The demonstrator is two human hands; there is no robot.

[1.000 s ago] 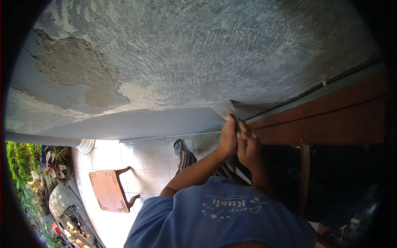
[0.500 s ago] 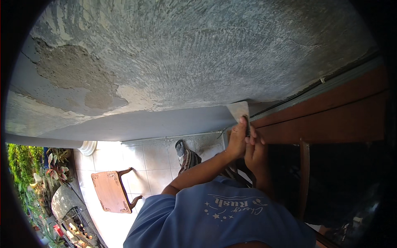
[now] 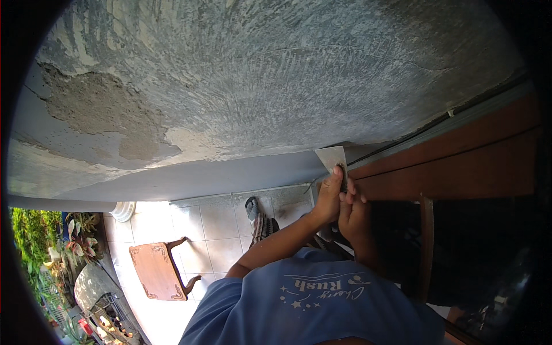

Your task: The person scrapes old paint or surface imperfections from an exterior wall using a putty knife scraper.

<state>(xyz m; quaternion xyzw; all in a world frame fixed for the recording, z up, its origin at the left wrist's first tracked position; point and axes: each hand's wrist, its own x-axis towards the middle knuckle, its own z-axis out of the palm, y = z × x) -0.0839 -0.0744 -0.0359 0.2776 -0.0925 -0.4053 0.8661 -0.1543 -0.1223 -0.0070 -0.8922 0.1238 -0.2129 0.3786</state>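
Observation:
My left hand (image 3: pixel 328 196) grips the dark handle of a metal putty knife (image 3: pixel 331 158), thumb up along it. Just right of it, my right hand (image 3: pixel 354 213) has its fingers curled against the same handle, below the blade. The blade's wide edge is at the lower border of the mottled grey plaster wall (image 3: pixel 287 80), near the dark cable that runs along the wooden frame (image 3: pixel 437 155). At the wall's left is a rough patch (image 3: pixel 98 103) where the surface has come off.
A small carved wooden table (image 3: pixel 155 269) stands on the tiled floor (image 3: pixel 215 253). A white column base (image 3: pixel 123 210) and garden plants (image 3: pixel 37 236) are at the left. My sandalled foot (image 3: pixel 252 208) is below. Dark glass (image 3: pixel 477 247) fills the lower right.
Both hands and the putty knife have moved right along the wall's lower border since a second ago. In the last half second they have shifted only slightly.

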